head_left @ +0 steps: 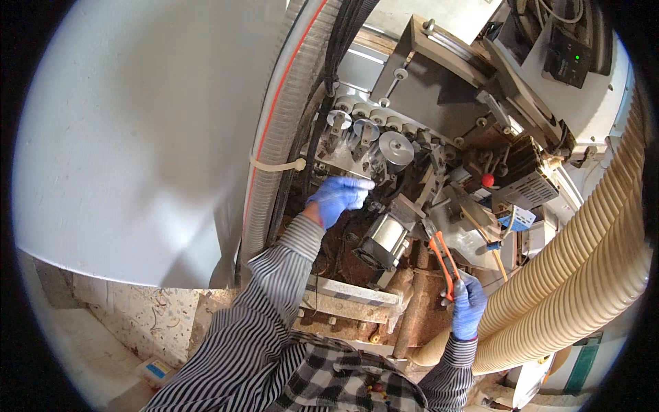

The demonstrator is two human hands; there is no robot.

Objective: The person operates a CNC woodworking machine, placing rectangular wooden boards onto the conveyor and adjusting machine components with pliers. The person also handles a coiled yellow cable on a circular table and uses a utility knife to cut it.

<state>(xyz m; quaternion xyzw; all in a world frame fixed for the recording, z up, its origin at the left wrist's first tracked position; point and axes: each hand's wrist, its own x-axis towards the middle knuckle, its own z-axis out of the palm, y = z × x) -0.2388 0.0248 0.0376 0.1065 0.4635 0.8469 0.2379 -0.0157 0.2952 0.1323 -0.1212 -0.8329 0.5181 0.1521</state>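
Right hand (469,307), blue-gloved: fingers wrapped around the lower ends of the orange-handled pliers (438,247). From my remote seat I log the tool as held in front of the machine, right of the silver cylinder (386,237). Its long axis runs up and slightly left from the glove; the head lies by the right end of the metal block (408,208). Contact there: I can't tell.

Left hand (340,200), also gloved: at the lower edge of the roller plate (343,168), just below the large grey disc (396,147). Fingers close together, tips pointing right; whether they pinch anything, I can't make out.

Key relation, as I judge it: pliers lie right of and below the left fingertips, well apart, block and cylinder between. Their axis passes right of those fingertips. Right hand is the nearer one, already on the handles.
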